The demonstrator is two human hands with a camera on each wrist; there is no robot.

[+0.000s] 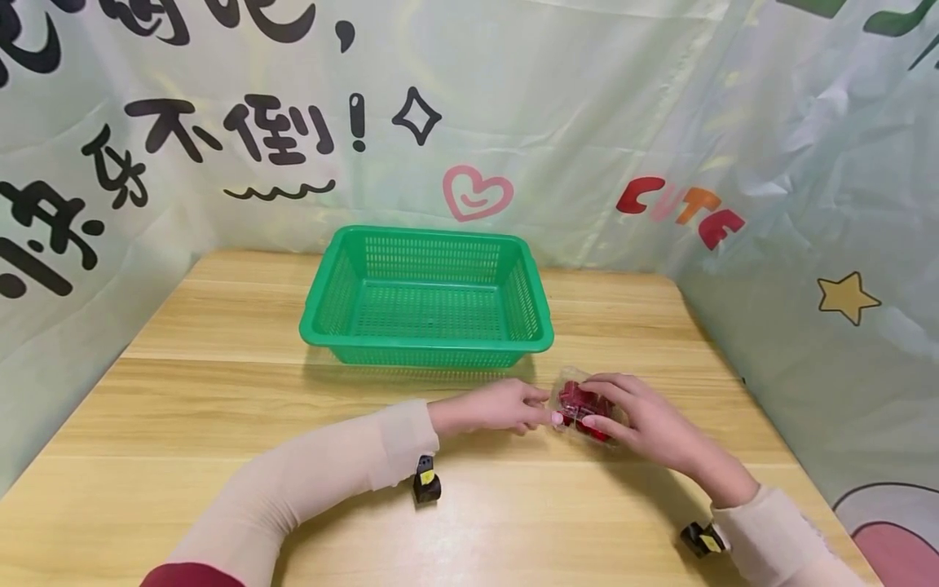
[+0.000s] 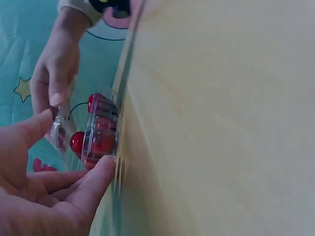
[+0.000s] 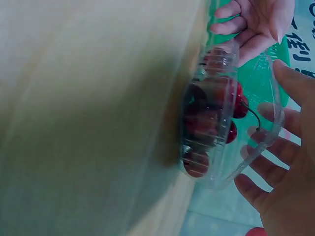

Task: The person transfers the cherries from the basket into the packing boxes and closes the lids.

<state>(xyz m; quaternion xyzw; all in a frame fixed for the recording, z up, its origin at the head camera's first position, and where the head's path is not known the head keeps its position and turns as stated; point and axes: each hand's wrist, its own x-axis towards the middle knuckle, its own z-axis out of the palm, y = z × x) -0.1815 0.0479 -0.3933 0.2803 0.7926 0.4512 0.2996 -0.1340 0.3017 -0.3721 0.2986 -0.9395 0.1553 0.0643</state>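
Note:
A clear plastic clamshell box (image 1: pixel 559 393) rests on the table with red cherries (image 1: pixel 575 401) inside. Its lid (image 3: pixel 278 118) stands partly raised, and one cherry's stem pokes out through the gap. My left hand (image 1: pixel 502 406) reaches to the box's left side, a fingertip right at the base and the thumb close to the lid in the left wrist view. From the right, my right hand (image 1: pixel 649 420) spreads over the lid, its fingertips at the lid's surface and edge. Neither hand's fingers are curled round the box.
A green plastic basket (image 1: pixel 429 355) with mesh walls stands behind the box, towards the back of the wooden table (image 1: pixel 220 391). Printed cloth (image 1: pixel 572 98) hangs along the back and sides. A small dark camera sits at each cuff.

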